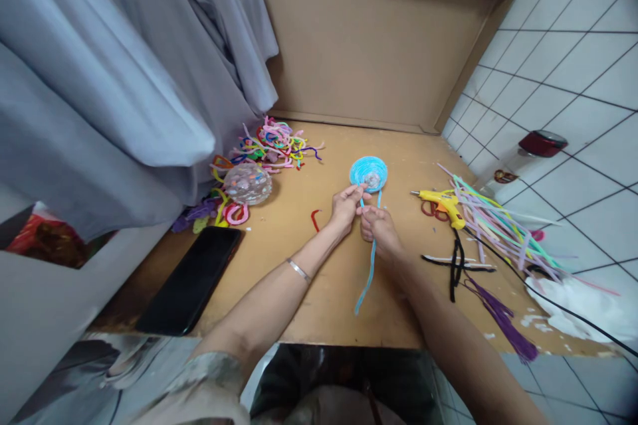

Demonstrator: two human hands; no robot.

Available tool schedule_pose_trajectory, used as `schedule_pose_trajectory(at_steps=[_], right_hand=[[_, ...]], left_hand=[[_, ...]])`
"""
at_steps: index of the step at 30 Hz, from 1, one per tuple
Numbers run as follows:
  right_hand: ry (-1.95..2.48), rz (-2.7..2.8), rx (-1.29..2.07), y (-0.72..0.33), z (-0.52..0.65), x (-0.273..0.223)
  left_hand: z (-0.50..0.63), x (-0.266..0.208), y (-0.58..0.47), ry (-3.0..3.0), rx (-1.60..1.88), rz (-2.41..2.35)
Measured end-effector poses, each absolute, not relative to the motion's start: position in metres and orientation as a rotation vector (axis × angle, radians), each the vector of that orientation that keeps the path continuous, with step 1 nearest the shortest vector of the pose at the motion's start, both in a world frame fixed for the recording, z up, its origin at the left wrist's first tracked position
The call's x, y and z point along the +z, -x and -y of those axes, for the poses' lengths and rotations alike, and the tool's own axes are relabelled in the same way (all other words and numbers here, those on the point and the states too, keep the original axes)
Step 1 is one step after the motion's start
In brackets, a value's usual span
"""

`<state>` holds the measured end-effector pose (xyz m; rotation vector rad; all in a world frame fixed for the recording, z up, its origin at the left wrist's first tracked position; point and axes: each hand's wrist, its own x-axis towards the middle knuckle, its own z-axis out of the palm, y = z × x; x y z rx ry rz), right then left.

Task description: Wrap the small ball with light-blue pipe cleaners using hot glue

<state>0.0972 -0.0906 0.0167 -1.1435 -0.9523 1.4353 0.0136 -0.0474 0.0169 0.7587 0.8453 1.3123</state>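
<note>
A light blue coiled disc (pixel 355 172) with a pale, shiny centre is at the middle of the table, just beyond my hands. My left hand (pixel 345 207) has its fingers pinched at the disc's near edge, on a blue strand. Close beside it, my right hand (pixel 379 227) is closed around the blue pipe cleaner (pixel 370 273), whose loose tail hangs down toward the table's front edge. Another stretch of blue strand runs from the disc to the right hand. My fingers partly hide where the strands meet the disc.
Left are a clear plastic dome (pixel 248 184), a tangled pile of coloured pipe cleaners (pixel 279 143) and a black phone (pixel 192 282). Right lie a yellow glue gun (pixel 443 204) with its cord, loose pipe cleaners (pixel 503 219), a purple tassel (pixel 498 319) and a red-lidded jar (pixel 541 144).
</note>
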Motion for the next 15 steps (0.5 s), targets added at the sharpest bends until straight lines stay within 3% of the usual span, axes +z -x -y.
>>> schedule_pose_trajectory(at_steps=[15], right_hand=[[1.223, 0.864, 1.473, -0.086, 0.098, 0.025]], left_hand=[[0.031, 0.014, -0.004, -0.709, 1.436, -0.997]])
